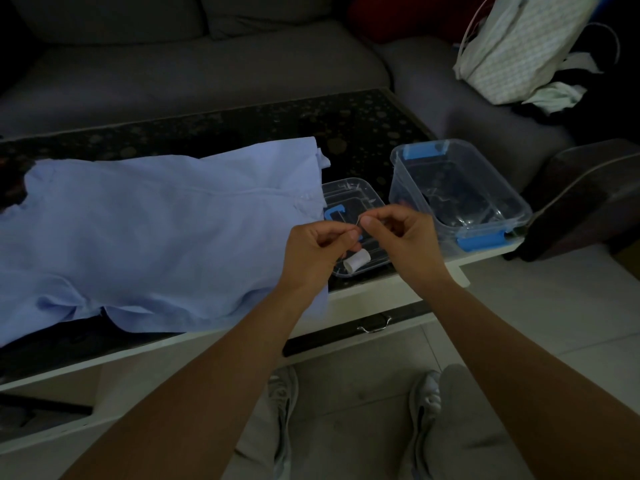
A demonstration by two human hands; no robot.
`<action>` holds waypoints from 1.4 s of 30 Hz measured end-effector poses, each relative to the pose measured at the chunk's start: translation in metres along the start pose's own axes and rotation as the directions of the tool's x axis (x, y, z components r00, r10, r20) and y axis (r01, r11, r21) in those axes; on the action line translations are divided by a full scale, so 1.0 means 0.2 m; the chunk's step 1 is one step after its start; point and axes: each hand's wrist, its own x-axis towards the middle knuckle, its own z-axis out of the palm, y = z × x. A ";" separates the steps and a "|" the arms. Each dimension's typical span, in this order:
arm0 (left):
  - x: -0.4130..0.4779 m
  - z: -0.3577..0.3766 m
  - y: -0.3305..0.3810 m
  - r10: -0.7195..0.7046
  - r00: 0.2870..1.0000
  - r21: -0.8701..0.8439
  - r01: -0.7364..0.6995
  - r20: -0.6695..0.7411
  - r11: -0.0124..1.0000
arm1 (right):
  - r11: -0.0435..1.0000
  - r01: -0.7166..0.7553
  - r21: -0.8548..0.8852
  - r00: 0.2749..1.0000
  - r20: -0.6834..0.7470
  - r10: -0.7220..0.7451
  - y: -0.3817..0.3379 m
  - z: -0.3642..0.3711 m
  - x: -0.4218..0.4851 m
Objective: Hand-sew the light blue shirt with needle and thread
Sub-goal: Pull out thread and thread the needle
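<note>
The light blue shirt [149, 237] lies spread across the dark table, left of centre. My left hand [315, 252] and my right hand [403, 239] meet above the shirt's right edge, fingertips almost touching. Between them a thin thread or needle [357, 220] is pinched; which hand holds which part is too fine to tell. A white thread spool [356, 260] lies just below my left fingers, in a clear plastic lid [349, 195].
A clear plastic box with blue latches [457, 192] stands open at the table's right end. The table's white front edge carries a drawer with a metal handle [374, 325]. A grey sofa runs behind, a white bag [519, 46] at the back right. My shoes are on the floor below.
</note>
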 end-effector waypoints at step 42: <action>0.03 -0.04 -0.01 0.377 0.926 0.409 -0.346 0.005 0.844 | 0.984 -0.165 0.068 0.976 0.158 0.153 -0.05 -0.01 0.00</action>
